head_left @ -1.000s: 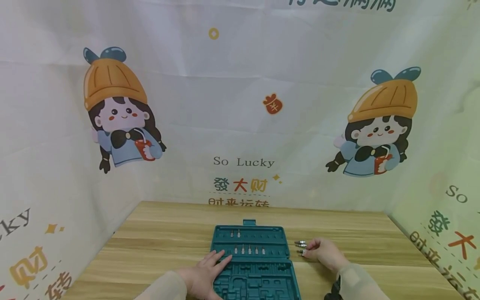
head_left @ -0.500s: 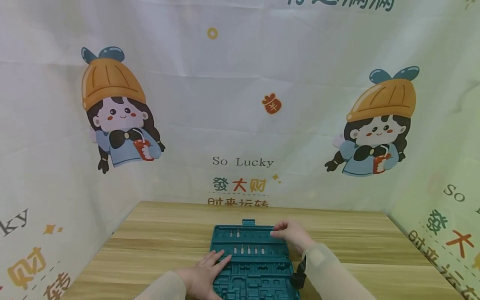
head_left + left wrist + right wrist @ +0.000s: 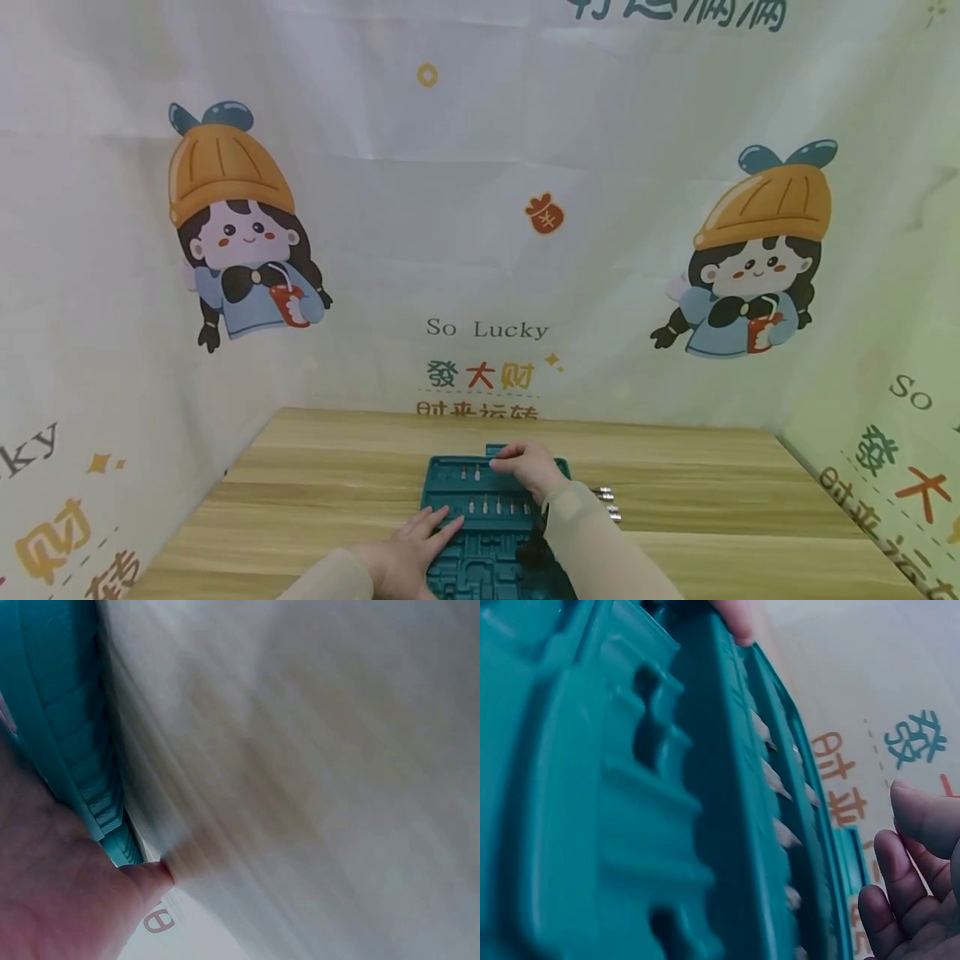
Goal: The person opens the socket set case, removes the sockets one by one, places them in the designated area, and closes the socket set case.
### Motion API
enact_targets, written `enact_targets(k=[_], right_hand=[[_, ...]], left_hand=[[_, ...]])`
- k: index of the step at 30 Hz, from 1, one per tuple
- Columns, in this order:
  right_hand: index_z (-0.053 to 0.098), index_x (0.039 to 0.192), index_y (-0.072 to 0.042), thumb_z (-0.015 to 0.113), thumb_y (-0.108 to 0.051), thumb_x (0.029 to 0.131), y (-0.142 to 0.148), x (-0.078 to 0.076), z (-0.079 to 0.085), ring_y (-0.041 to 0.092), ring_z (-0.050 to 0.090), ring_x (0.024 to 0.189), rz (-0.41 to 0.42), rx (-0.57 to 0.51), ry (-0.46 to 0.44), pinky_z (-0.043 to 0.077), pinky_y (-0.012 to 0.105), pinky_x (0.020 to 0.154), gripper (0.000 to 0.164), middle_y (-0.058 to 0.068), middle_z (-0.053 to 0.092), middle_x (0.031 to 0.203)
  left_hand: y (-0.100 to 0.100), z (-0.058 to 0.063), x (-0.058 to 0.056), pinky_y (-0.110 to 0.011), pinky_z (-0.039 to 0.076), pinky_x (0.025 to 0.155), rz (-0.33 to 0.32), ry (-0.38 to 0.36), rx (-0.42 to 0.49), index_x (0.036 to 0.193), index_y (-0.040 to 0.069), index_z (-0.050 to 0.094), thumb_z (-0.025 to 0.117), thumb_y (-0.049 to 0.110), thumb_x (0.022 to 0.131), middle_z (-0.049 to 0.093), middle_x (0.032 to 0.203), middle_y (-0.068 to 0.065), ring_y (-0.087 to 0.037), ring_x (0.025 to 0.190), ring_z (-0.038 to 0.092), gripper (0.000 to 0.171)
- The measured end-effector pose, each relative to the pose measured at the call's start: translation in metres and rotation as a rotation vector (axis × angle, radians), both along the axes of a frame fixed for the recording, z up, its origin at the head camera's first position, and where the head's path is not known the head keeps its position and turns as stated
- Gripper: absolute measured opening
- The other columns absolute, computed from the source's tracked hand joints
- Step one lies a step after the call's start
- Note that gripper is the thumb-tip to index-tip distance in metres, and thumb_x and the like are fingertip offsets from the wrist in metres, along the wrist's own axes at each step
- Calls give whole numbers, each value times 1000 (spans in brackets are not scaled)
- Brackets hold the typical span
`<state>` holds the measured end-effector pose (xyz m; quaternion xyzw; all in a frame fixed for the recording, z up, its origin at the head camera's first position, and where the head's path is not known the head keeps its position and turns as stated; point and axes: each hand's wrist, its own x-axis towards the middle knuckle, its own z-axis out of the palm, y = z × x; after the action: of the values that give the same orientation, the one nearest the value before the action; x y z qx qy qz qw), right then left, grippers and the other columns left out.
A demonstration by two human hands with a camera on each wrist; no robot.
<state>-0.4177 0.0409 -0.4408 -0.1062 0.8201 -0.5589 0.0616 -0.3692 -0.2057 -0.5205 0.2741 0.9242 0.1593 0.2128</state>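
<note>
A teal bit case [image 3: 475, 562] lies unfolded on the table, with several metal bits [image 3: 498, 505] upright in its lower row and two bits [image 3: 470, 472] at the left of the upper row. My left hand [image 3: 401, 556] rests on the case's left edge, fingers spread; the left wrist view shows that hand [image 3: 67, 892] against the case's side [image 3: 60, 690]. Over the upper row, right of the two bits, my right hand [image 3: 531, 471] pinches with thumb and forefinger. The small bit there is hidden by the fingers, also in the right wrist view, where other fingers [image 3: 900, 870] curl below.
Several loose shiny bits [image 3: 606, 504] lie on the wooden table [image 3: 720, 492] just right of the case. A latch tab [image 3: 495, 450] sticks out at the case's far edge. A printed cloth [image 3: 480, 250] closes off the back and sides.
My right hand has moved left from the loose bits, across the upper right of the case, to near the two standing bits. My left hand has stayed on the case.
</note>
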Motion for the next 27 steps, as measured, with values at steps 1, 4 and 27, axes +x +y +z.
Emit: enact_targets(k=[1,4,27], right_hand=[[67,104,4,70,-11,88,-3,-1,-2,36,56,108,-1,-6,-5,43,54,91,22,16,61,112],[67,105,3,70,-12,88,-13,-4,-10,37,56,108,-12,-5,-10,43,55,90,23,16,61,112],[77,88,-19,78,-31,81,-38,-3,-19,53,28,127,-269,281,-80,20,66,102,15,25,49,130]], left_hand=[[-1,-6,-4,-64,28,103,-9,4,-4,152,47,8,61,79,70,8,160,6,-33,146,9,102],[-5,-18,-13,-63,30,101,-36,25,-11,152,45,8,59,78,72,10,160,4,-35,145,10,101],[5,21,15,-59,28,105,-15,41,-1,154,39,12,62,70,78,13,160,1,-32,145,13,96]])
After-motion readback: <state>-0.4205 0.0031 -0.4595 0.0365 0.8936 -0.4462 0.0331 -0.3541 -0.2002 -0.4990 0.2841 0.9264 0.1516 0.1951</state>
